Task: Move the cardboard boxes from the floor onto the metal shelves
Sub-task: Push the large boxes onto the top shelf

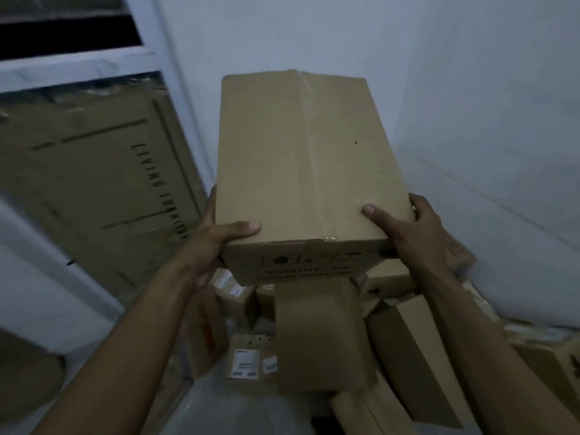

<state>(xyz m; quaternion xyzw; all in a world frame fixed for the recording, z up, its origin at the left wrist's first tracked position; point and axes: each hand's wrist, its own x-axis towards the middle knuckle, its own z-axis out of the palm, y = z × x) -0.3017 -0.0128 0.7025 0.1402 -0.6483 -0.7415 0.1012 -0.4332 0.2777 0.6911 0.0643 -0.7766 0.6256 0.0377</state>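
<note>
I hold a long brown cardboard box (301, 164) in the air in front of me, its taped top facing up and black print on its near end. My left hand (216, 237) grips its near left corner, thumb on top. My right hand (411, 227) grips the near right corner the same way. Below the box lies a heap of cardboard boxes (320, 337) on the floor, some with white labels. The white metal shelf frame (78, 65) stands at the upper left.
A large flat carton wrapped in plastic (94, 183) leans inside the shelf frame at the left. A pale wall (470, 105) closes off the back and right. Long narrow boxes (414, 359) lie tilted at the lower right.
</note>
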